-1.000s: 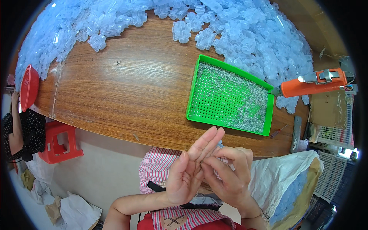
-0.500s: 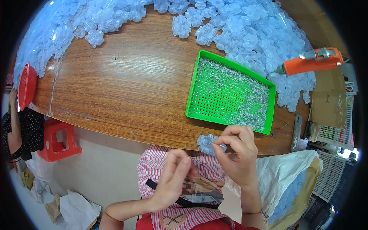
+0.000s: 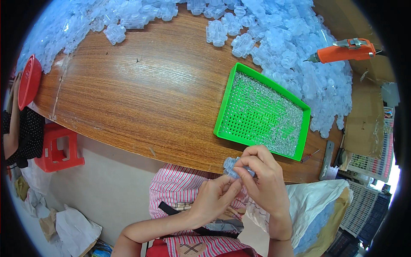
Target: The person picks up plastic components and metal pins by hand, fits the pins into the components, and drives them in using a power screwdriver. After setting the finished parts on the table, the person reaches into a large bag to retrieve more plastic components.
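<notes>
A clear plastic part (image 3: 230, 165) with rounded, tube-like sections is at the table's front edge. My right hand (image 3: 264, 177) is closed over it, thumb and fingertips pinched at its near side. From the left, my left hand (image 3: 215, 198) meets the right fingertips, its thumb and forefinger pressed together close to the part. Whatever lies between the left fingers is too small to make out. Just beyond my hands is a green perforated tray (image 3: 221, 115) holding many small silver screws (image 3: 280, 137).
Piles of clear plastic parts (image 3: 287, 64) cover the table's far side. An orange electric screwdriver (image 3: 344, 52) hangs at the right. A white sack (image 3: 319, 195) stands right of my lap. At far left are a red basin (image 3: 30, 81), a red stool (image 3: 62, 147) and another person (image 3: 25, 128).
My left hand has moved right and up to meet my right hand at the plastic part. The whole view has shifted slightly.
</notes>
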The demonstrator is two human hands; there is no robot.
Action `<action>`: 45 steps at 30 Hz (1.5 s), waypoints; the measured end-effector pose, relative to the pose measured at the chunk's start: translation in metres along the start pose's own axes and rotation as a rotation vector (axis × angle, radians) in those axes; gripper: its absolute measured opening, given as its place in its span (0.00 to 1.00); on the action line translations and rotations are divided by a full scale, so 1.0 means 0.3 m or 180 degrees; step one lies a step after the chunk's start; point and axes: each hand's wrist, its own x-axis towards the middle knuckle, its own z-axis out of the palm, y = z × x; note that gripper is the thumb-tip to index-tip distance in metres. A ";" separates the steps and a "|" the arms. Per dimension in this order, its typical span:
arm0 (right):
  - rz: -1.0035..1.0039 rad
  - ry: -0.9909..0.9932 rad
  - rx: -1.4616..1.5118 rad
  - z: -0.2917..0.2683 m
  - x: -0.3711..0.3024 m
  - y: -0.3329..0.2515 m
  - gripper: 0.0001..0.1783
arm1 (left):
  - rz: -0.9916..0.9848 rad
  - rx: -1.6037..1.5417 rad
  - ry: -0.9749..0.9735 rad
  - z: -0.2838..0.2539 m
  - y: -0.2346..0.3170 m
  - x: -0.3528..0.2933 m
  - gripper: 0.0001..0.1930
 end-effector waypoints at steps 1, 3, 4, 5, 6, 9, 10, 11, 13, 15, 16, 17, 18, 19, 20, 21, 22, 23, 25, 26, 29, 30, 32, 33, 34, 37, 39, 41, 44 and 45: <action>0.0040 -0.0039 0.0029 0.000 0.001 -0.001 0.04 | 0.0030 -0.0171 0.0013 0.001 0.003 0.003 0.12; 0.0038 -0.0077 0.0043 -0.003 0.011 -0.011 0.04 | 0.0049 -0.0349 0.0030 0.008 -0.025 0.013 0.12; 0.0046 -0.0104 0.0059 -0.005 0.014 -0.016 0.04 | 0.0065 -0.0519 0.0036 0.012 -0.036 0.016 0.12; 0.0049 -0.0106 0.0055 -0.007 0.016 -0.017 0.04 | 0.0064 -0.0523 0.0033 0.017 -0.038 0.018 0.12; 0.0090 -0.0162 0.0100 -0.008 0.018 -0.017 0.03 | 0.0108 -0.0659 0.0071 0.020 -0.039 0.021 0.13; 0.0088 -0.0211 0.0132 -0.009 0.019 -0.013 0.03 | 0.0186 -0.0742 0.0088 0.019 -0.049 0.027 0.15; 0.0043 -0.0205 0.0123 -0.008 0.019 -0.011 0.03 | 0.0223 -0.0687 0.0072 0.017 -0.051 0.029 0.15; 0.0044 -0.0207 0.0121 -0.004 0.016 -0.008 0.03 | 0.0222 -0.0690 0.0071 0.017 -0.049 0.030 0.15; 0.0045 -0.0058 0.0112 0.002 0.012 -0.007 0.04 | 0.0215 -0.0764 0.0093 0.017 -0.043 0.033 0.15; 0.0003 0.0122 0.0148 -0.001 0.011 -0.009 0.04 | 0.0184 -0.0856 0.0121 0.021 -0.056 0.039 0.15; -0.0035 0.0307 0.0175 -0.010 0.014 -0.010 0.04 | 0.0157 -0.0950 0.0138 0.022 -0.058 0.041 0.16; -0.0172 0.0886 -0.0094 -0.039 0.008 -0.006 0.05 | 0.0177 -0.0956 0.0094 0.027 -0.055 0.042 0.16; -0.0317 0.1466 -0.0374 -0.077 0.003 0.003 0.06 | 0.0096 -0.0874 0.0046 0.025 -0.049 0.040 0.16; -0.0432 0.2312 -0.0151 -0.096 0.002 0.044 0.14 | 0.0026 -0.0790 -0.0009 0.022 -0.042 0.037 0.16; -0.0085 0.3106 0.0464 -0.149 -0.006 0.055 0.22 | -0.0011 -0.0730 -0.0038 0.035 -0.034 0.039 0.18; -0.0316 0.3521 0.0460 -0.207 0.019 0.079 0.22 | -0.0035 -0.0568 0.0065 0.029 -0.027 0.037 0.19; -0.0571 0.3935 0.0442 -0.273 0.050 0.102 0.23 | -0.0043 -0.0407 0.0161 0.020 -0.017 0.035 0.19; -0.0585 0.4055 0.0832 -0.329 0.074 0.130 0.27 | 0.0056 0.0020 0.0224 0.009 -0.015 0.041 0.20; -0.0867 0.3339 0.2149 -0.420 0.085 0.197 0.31 | 0.0047 -0.0314 0.0380 0.009 -0.027 0.039 0.19; -0.0902 0.2812 0.2436 -0.452 0.097 0.189 0.31 | 0.0060 -0.0381 0.0442 0.010 -0.021 0.038 0.17; -0.0744 0.2003 0.2690 -0.480 0.152 0.173 0.31 | 0.0197 -0.0247 0.0376 0.001 -0.037 0.041 0.17; -0.0736 0.1972 0.2698 -0.487 0.150 0.195 0.32 | 0.0269 -0.0176 0.0306 0.002 -0.031 0.038 0.17; -0.0771 0.2106 0.2414 -0.475 0.167 0.210 0.29 | 0.0376 -0.0233 0.0151 0.006 -0.035 0.030 0.18; -0.0651 0.2228 0.2328 -0.460 0.177 0.204 0.28 | 0.0415 -0.0209 0.0146 0.007 -0.039 0.024 0.18; -0.0601 0.2228 0.2281 -0.449 0.176 0.192 0.22 | 0.0405 -0.0225 -0.0005 0.007 -0.041 0.016 0.18; -0.0789 0.2391 0.2643 -0.387 0.206 0.171 0.11 | 0.0354 -0.0341 -0.0316 0.005 -0.054 0.000 0.17; -0.0714 0.2379 0.2392 -0.360 0.204 0.149 0.09 | 0.0231 -0.0587 -0.0457 0.001 -0.062 -0.009 0.17; -0.0515 0.2279 0.2158 -0.339 0.200 0.162 0.16 | 0.0202 -0.0567 -0.0403 -0.001 -0.064 -0.017 0.17; -0.1270 0.2397 0.2907 -0.302 0.201 0.158 0.40 | 0.0184 -0.0476 -0.0324 0.001 -0.060 -0.029 0.18; -0.1254 0.2439 0.2968 -0.298 0.201 0.148 0.41 | 0.0199 -0.0392 -0.0307 -0.001 -0.058 -0.032 0.18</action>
